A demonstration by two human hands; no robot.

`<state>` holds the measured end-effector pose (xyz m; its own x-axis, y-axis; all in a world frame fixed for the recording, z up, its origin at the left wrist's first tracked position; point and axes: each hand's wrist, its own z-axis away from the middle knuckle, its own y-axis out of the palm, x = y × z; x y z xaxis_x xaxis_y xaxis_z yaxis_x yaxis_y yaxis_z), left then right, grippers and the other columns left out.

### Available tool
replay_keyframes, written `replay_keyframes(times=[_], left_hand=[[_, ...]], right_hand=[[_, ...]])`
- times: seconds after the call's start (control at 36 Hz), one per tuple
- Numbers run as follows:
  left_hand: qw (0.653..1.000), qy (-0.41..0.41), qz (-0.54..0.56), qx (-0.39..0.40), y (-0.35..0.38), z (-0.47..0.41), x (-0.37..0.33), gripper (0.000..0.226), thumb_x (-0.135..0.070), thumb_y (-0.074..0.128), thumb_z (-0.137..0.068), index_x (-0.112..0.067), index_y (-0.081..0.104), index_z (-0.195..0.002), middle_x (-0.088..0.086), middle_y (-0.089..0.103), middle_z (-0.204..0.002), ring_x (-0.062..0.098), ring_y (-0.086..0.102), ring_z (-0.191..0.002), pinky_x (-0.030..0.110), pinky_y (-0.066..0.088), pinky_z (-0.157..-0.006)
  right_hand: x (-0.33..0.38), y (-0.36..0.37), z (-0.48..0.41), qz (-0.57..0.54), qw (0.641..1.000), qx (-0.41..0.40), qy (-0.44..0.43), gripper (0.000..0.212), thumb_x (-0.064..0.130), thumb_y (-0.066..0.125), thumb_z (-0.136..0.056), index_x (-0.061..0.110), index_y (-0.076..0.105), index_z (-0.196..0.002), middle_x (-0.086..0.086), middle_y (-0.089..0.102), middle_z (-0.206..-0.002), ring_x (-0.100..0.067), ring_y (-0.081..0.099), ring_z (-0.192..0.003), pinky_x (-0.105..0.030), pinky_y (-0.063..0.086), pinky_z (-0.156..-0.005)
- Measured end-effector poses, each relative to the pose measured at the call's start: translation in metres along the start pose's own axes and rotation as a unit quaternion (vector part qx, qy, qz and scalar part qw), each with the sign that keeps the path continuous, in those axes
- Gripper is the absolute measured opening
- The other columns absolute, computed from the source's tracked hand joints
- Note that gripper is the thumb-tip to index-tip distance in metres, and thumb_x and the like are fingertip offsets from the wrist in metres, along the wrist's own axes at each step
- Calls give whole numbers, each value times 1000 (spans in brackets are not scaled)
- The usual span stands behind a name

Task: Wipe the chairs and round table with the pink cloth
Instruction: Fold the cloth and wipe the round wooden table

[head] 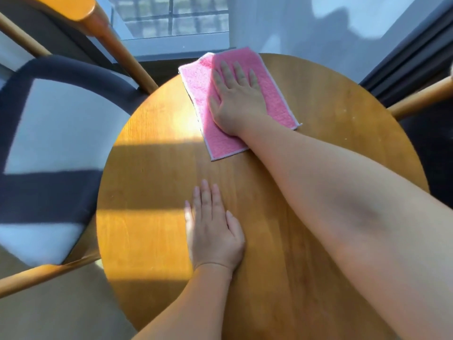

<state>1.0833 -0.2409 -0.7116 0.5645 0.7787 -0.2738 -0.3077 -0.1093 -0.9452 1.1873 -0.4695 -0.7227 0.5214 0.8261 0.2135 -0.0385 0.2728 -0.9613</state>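
Our right hand (236, 94), fingers flat, presses the pink cloth (196, 84) overhanging the round table's (152, 241) 12 o'clock rim; it may slide off.

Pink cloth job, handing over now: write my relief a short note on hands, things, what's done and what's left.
Right hand: flat on the pink cloth, pressing it onto the round table's far part.
Left hand: flat on bare tabletop, near side, holding nothing.
Chair at left; another chair's wooden rail at right.
Done: table wipe under way, extent unclear.
Left: rest of table; chairs, whose state I cannot tell.
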Motion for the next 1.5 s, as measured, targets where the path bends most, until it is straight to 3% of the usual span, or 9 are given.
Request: replay_keyframes(times=[0.17, 0.33, 0.53, 0.61, 0.69, 0.75, 0.97, 1.31, 1.5], left_hand=[[1000, 5, -4, -7, -2, -1, -1, 64, -28, 26, -83, 2, 42, -137, 19, 35, -147, 33, 29, -138, 50, 18, -113], [1000, 5, -6, -15, 0, 0, 0, 63, -26, 30, -84, 1, 38, -140, 16, 30, -151, 30, 23, -141, 44, 7, -114], [1000, 11, -7, -17, -1, 1, 0, 66, -27, 29, -82, 2, 35, -141, 16, 27, -152, 29, 19, -142, 44, 6, -114], [1000, 12, -8, -16, -3, 1, -1, 67, -26, 30, -81, 2, 35, -141, 17, 27, -152, 30, 19, -142, 45, 8, -114], [1000, 11, -10, -12, -4, 2, -2, 67, -27, 29, -81, 2, 34, -142, 17, 25, -153, 30, 18, -142, 45, 7, -114], [1000, 9, -11, -13, -5, 2, -2, 68, -27, 29, -81, 2, 33, -142, 16, 25, -153, 29, 17, -142, 45, 7, -114], [999, 12, -31, -4, -5, 2, -4, 67, -27, 30, -82, 4, 32, -141, 20, 25, -152, 32, 17, -141, 46, 6, -114], [999, 1, -46, 15, -5, 0, -4, 66, -27, 30, -84, 3, 32, -142, 20, 24, -152, 33, 17, -142, 45, 5, -114], [999, -1, -46, 20, -5, 0, -5, 66, -30, 26, -84, 6, 37, -138, 23, 30, -149, 36, 25, -139, 50, 13, -114]], right_hand=[[-49, 3, 71, 1, 995, -10, 97, 66, 50, 11, -96, 21, 5, -156, -1, -2, -164, -23, -5, -150, -45, -8, -118], [-92, 8, 166, -6, 981, -12, 193, 67, 53, 11, -97, 23, 3, -156, -1, -3, -164, -22, -6, -150, -44, -6, -121], [-131, 16, 285, -3, 945, -20, 327, 72, 57, 3, -92, 23, -2, -156, -3, -4, -164, -24, -7, -150, -45, -4, -121], [-136, 20, 324, -17, 918, -31, 394, 71, 58, 8, -95, 21, 1, -156, -4, -3, -164, -32, 8, -149, -51, 18, -116], [-133, 23, 338, -37, 899, -45, 434, 69, 55, 17, -97, 20, 5, -155, -10, 7, -162, -42, 42, -125, -49, 40, -97], [-134, 22, 336, -32, 899, -51, 433, 69, 52, 21, -98, 17, 7, -155, -16, 15, -158, -43, 46, -118, -48, 40, -95], [-141, 22, 322, -3, 909, -63, 412, 70, 50, 24, -98, 11, 8, -154, -21, 22, -150, -43, 41, -120, -52, 37, -98], [-172, 0, 198, 43, 929, -84, 359, 73, 52, 22, -96, 7, 13, -153, -25, 31, -145, -45, 38, -122, -55, 29, -103], [-180, -11, 138, 46, 948, -91, 302, 72, 50, 24, -95, 5, 19, -152, -24, 39, -138, -45, 40, -120, -54, 29, -101]])
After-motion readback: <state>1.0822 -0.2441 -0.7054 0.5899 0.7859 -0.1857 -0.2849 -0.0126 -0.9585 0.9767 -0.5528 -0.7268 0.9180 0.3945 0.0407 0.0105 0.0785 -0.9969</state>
